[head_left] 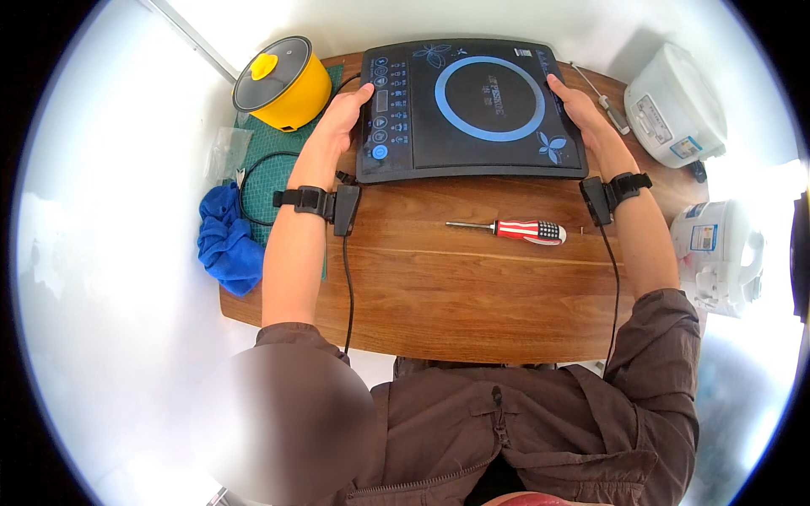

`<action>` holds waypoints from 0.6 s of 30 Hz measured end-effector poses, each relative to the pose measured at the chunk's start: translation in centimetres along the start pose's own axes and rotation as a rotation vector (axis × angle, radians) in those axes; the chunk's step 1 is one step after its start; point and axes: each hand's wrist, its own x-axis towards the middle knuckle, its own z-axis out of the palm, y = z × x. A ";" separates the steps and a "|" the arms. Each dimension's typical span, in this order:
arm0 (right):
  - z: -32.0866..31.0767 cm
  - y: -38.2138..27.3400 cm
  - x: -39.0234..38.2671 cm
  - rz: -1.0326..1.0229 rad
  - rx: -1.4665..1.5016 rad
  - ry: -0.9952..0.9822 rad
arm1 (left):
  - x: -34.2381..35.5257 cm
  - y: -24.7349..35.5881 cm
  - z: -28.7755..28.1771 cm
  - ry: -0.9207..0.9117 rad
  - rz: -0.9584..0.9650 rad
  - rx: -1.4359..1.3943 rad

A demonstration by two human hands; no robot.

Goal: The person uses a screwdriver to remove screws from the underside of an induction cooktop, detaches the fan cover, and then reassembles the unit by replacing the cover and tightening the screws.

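- Both hands are on the black induction cooktop [471,110], which lies flat at the far side of the wooden desk [439,295].
- The left hand [342,114] clasps its left edge beside the column of blue buttons, thumb on top; that grip holds the cooktop.
- The right hand [578,105] wraps the right edge, fingers over the glass near the blue ring; that grip holds the cooktop too.
- Each wrist wears a black strap with a cable trailing back toward the person.
- A screwdriver [510,228] with a striped handle lies on the desk just in front of the cooktop, between the forearms, touched by neither.
- Far left: a yellow pot [285,83] with a glass lid sits on a green mat [274,160], a blue cloth [224,240] bunched near it.
- Right: two white rice cookers, one at the far corner [675,105], one nearer [717,257].
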 end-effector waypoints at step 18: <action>-2.4 -0.5 0.2 -0.108 -0.026 -0.243 | 0.2 0.7 -2.1 -0.158 0.087 0.045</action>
